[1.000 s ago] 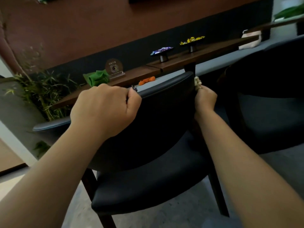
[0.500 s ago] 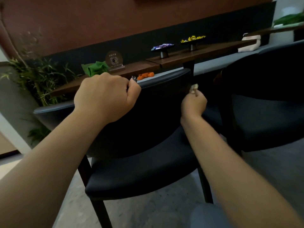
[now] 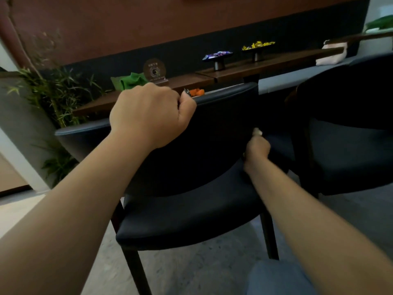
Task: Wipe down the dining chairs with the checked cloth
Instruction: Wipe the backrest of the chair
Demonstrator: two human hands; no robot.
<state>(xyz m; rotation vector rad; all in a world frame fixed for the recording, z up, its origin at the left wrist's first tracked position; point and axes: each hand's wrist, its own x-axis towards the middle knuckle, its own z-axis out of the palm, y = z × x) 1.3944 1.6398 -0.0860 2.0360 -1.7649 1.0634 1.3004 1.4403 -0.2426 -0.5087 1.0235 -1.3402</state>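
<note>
1. Two hands show in the head view, both on one dark chair (image 3: 191,218).
2. The left hand (image 3: 148,116) is curled over the top edge of the backrest, near its middle, with the fingers wrapped down on the far side. It grips the backrest and nothing else.
3. The right hand (image 3: 256,149) is lower, at the right edge of the backrest, just above the seat. Its fingers are closed tight around the cloth (image 3: 257,131).
4. Only a small pale tuft of the cloth sticks out above the fist, touching the edge of the backrest. The check pattern is too small to see.
5. A second chair (image 3: 348,128) stands just beside the first, on its right.
6. Behind the chairs runs a long wooden counter (image 3: 276,66).
7. On the counter, from left to right: a green napkin (image 3: 131,80), a round brown plaque (image 3: 154,70), and two dark stands (image 3: 219,57) with wrapped sweets, one purple and one yellow.
8. Some orange pieces (image 3: 196,91) lie behind the top of the backrest, close to the left thumb.
9. A pale folded thing (image 3: 331,54) is at the far right end of the counter; what it is I cannot tell.
10. A leafy plant (image 3: 53,92) stands at the left, beside the counter.
11. At the bottom edge is a knee in blue trousers (image 3: 274,279).
</note>
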